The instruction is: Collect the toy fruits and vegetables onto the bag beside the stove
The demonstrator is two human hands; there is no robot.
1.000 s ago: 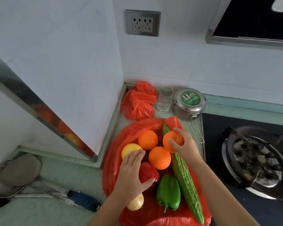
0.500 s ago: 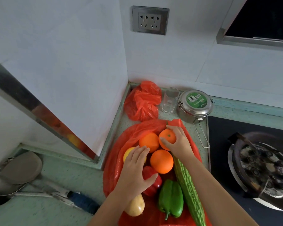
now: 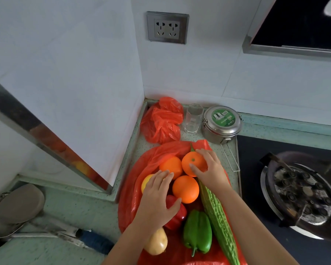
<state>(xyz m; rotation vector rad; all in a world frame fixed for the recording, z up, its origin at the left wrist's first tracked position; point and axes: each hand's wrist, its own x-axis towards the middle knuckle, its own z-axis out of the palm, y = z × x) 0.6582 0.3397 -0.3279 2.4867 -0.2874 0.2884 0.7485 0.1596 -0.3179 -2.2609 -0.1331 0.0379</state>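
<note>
- The red bag (image 3: 131, 197) lies spread flat on the green countertop (image 3: 80, 209), just left of the stove (image 3: 298, 196). All the toy produce sits on it.
- Nearest the camera, a pale potato (image 3: 156, 243) rests at the bag's left edge, partly under the left forearm.
- A green pepper (image 3: 198, 231) lies beside it, stem toward the camera.
- A long bitter gourd (image 3: 219, 222) runs along the bag's right side, and its far tip shows above the right hand.
- A red pepper (image 3: 177, 216) sits between the potato and the oranges, partly hidden by the left hand.
- The left hand (image 3: 157, 199) lies palm down with straight, slightly spread fingers over the red pepper and a yellow fruit (image 3: 146, 182). It grips nothing.
- The near orange (image 3: 185, 189) sits just beside the left thumb.
- The left orange (image 3: 170, 166) lies beyond the left fingertips.
- The right hand (image 3: 211, 170) curls its fingers and thumb round the right orange (image 3: 192, 164). That orange touches the left orange; whether it rests on the bag cannot be told.
- Off the bag, a blue-handled tool (image 3: 97, 242) lies on the counter to the left.
- Farther back stand a crumpled red bag (image 3: 161, 121), a clear glass (image 3: 193, 118) and a lidded steel tin (image 3: 221, 124).
- A wall socket (image 3: 167, 27) sits above them.
</note>
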